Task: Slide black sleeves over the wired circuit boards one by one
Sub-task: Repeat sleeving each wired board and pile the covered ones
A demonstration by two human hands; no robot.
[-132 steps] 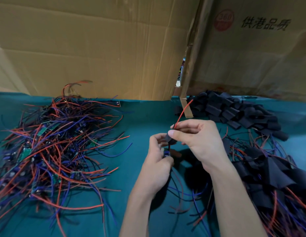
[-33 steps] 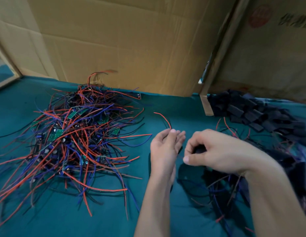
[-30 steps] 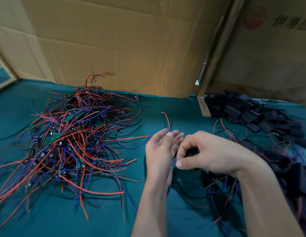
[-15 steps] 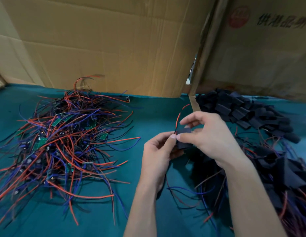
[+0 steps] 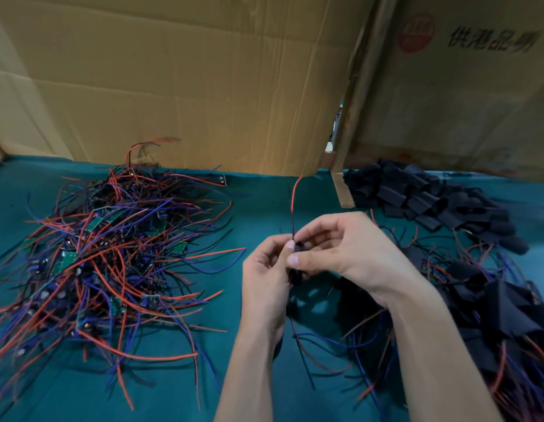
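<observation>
Both hands on 1 black sleeve — right hand pinches it, left hand grips alongside; soft, light — hold near the mouth, wires floppy.

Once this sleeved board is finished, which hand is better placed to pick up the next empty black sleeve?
Likely the right hand: the loose sleeve pile lies just beyond it at far right. The left hand sits nearer the unsleeved wired boards. Both now pinch the current sleeve.
</observation>
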